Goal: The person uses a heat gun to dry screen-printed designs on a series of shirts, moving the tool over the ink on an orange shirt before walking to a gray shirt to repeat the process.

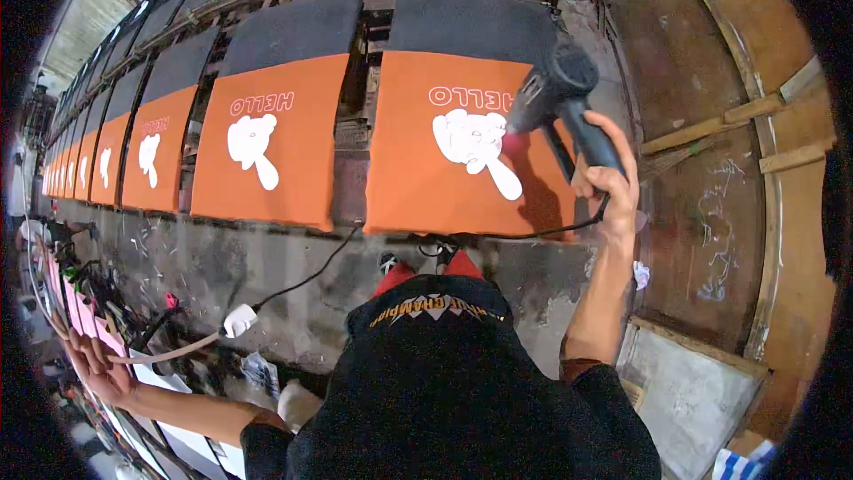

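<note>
My right hand [611,164] is wrapped round the handle of a black heat gun [558,80]. Its nozzle, reddish at the tip, points down and left at the white glove-shaped print [471,142] on the nearest orange fabric panel [404,187]. A black cord [311,280] runs from the gun to a white plug connector [238,320]. From there a pale extension cord [173,354] reaches my left hand [99,372], far out at the lower left. The fingers there are bent about the cord, partly blurred.
More orange panels [267,107] with the same print and HELLO lettering line a long rack to the left. Wooden boards [711,187] stand at the right. Below the rack runs a concrete floor [213,258], with a cluttered bench [84,302] at the lower left.
</note>
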Available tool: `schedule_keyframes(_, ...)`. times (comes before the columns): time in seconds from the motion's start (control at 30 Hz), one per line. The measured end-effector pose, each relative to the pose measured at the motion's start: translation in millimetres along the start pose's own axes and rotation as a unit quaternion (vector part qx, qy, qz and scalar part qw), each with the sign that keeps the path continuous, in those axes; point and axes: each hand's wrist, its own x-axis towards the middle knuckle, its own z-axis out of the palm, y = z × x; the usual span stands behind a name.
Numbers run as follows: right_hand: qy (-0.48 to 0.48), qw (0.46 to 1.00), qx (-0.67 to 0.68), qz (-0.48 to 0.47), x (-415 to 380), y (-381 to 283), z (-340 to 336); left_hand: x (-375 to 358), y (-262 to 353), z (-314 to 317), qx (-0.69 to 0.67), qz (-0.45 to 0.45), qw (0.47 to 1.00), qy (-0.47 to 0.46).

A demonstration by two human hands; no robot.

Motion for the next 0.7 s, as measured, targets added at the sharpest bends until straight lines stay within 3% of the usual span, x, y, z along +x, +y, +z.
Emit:
schedule_keyframes(0.03,-0.005,1.0,0.01,-0.005,4.9,-0.1,-1.0,0.3,-5.9,16.9,-0.003,0.001,1.0,0.019)
schedule_keyframes(0.1,0.003,1.0,-0.02,-0.024,19.9,5.3,-7.6,2.9,-21.7,71.3,0.072,0.041,0.97,0.231)
schedule_keyframes(0.17,0.021,0.998,-0.051,-0.037,32.0,5.2,-5.5,3.9,-29.8,84.9,0.103,0.053,0.95,0.289)
schedule_keyframes(0.23,-0.012,0.999,-0.005,-0.029,38.8,8.8,-12.7,-7.2,-25.3,37.3,0.058,0.04,0.981,0.179)
schedule_keyframes(0.33,-0.072,0.996,0.057,0.004,45.6,9.3,-11.5,-6.7,-30.9,48.7,0.02,0.038,0.992,0.12)
schedule_keyframes(0.37,-0.093,0.993,0.075,0.018,47.1,9.5,-8.7,-6.7,-32.4,54.8,0.03,0.051,0.985,0.159)
schedule_keyframes(0.5,-0.039,0.998,0.033,-0.028,63.6,20.0,17.5,-7.7,-36.5,25.5,0.012,0.063,0.986,0.152)
schedule_keyframes(0.67,-0.134,0.987,0.088,0.017,71.1,17.1,30.8,-5.2,-53.0,22.0,0.044,0.075,0.983,0.164)
schedule_keyframes(0.7,-0.145,0.986,0.078,0.02,72.0,14.2,36.4,-3.6,-56.5,27.7,0.048,0.081,0.975,0.201)
